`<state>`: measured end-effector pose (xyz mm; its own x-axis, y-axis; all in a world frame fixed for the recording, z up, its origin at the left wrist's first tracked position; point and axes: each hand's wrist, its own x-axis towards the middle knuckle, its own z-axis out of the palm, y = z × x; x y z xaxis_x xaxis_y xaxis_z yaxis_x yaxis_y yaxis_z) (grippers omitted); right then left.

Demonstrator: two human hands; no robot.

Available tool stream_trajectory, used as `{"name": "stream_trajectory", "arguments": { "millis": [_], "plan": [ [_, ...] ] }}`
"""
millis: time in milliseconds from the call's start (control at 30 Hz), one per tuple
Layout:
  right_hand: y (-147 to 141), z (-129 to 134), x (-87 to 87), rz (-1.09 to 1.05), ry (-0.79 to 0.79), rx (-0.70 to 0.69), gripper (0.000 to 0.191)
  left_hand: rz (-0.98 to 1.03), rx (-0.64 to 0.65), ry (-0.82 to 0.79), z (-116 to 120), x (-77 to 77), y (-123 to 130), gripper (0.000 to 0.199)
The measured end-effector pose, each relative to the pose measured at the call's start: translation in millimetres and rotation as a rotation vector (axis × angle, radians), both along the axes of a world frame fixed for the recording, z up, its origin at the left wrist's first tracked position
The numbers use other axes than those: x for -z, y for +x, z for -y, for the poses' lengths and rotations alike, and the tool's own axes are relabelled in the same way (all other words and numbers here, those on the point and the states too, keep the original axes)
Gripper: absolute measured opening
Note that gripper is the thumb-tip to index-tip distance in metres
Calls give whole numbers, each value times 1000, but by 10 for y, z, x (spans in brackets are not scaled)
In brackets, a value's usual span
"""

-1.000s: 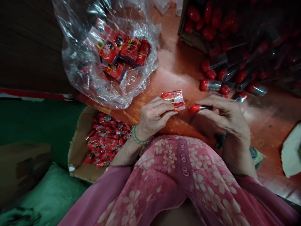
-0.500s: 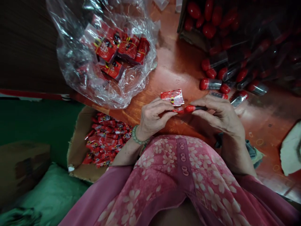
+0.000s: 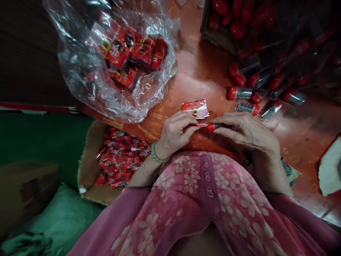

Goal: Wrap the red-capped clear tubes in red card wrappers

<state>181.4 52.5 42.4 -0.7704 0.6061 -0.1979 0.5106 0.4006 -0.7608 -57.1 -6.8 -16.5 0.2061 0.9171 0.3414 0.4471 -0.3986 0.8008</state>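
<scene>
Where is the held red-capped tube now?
In the head view, right of centre, the right hand holds the tube, red end facing the wrapper in the left hand.

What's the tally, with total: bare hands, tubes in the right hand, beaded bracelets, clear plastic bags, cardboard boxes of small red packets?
Bare hands, left hand and right hand: 2
Red-ended, dark-bodied tube in right hand: 1
Pale green beaded bracelet: 1
Clear plastic bag: 1
Brown cardboard box of small red wrapped packets: 1
Total: 6
</scene>
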Motion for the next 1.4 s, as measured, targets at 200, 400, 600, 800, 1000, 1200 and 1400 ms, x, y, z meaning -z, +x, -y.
{"name": "stream_trajectory", "arguments": {
  "millis": [200, 400, 600, 800, 1000, 1200, 1400],
  "plan": [
    [4, -34, 35, 17, -98, -43, 34, 93, 30, -162, 2, 21, -28, 15],
    [-62, -126, -4, -10, -212, -125, 34, 128, 127, -220, -28, -15, -41, 14],
    [-121, -187, -13, -44, -260, -136, 30, 167, 216, -427, -88, -72, -56, 20],
    [-74, -154, 28, -101, -403, -7, 37, 262, 273, -706, -123, -162, -68, 28],
    [-49, -61, 68, -146, -435, 51, 40, 298, 300, -831, -117, -202, -35, 32],
    [0, 55, 50, -208, -391, 76, 36, 456, 336, -1039, -54, -236, 78, 40],
    [121, 195, 66, -195, -443, 139, 35, 638, 341, -1243, 72, -221, 249, 49]
  ]
}}
